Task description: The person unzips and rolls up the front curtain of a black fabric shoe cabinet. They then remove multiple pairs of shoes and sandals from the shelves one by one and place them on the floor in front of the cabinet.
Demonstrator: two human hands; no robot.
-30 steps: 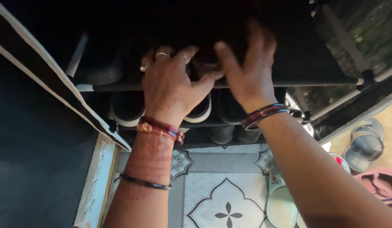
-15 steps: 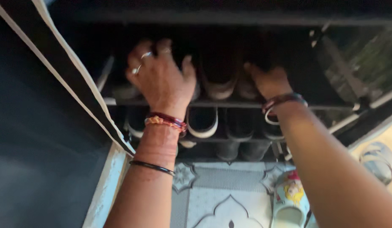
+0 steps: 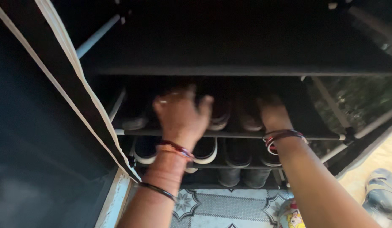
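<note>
Dark fabric fills most of my view: it is the cover of a shoe rack (image 3: 229, 69) with black shelves and pale metal tubes, and its flap with a white edge (image 3: 73, 84) hangs open at the left. Below the rack I see a patterned floor tile (image 3: 229, 207) in grey and white.

On the middle shelf stand several dark shoes, heels toward me. On the shelf under it I see a second row of dark shoes with white soles (image 3: 204, 152), and lower again two more dark heels (image 3: 242, 177). At the right edge a grey sandal (image 3: 381, 198) lies on the ground, and a small colourful slipper (image 3: 291, 217) shows at the bottom.

My left hand (image 3: 181, 114) reaches into the middle shelf. Its fingers are curved over the back of a dark shoe (image 3: 219, 114) with a pale sole edge, the thumb spread to the right and touching that shoe. Whether it truly grips the shoe, I cannot tell, because the fingertips are lost in shadow. It wears rings and red bangles on the wrist.

My right hand (image 3: 272, 112) is also inside the same shelf, just beside another dark shoe (image 3: 248, 116). Its fingers go into the dark, so I cannot tell if they are closed.
</note>
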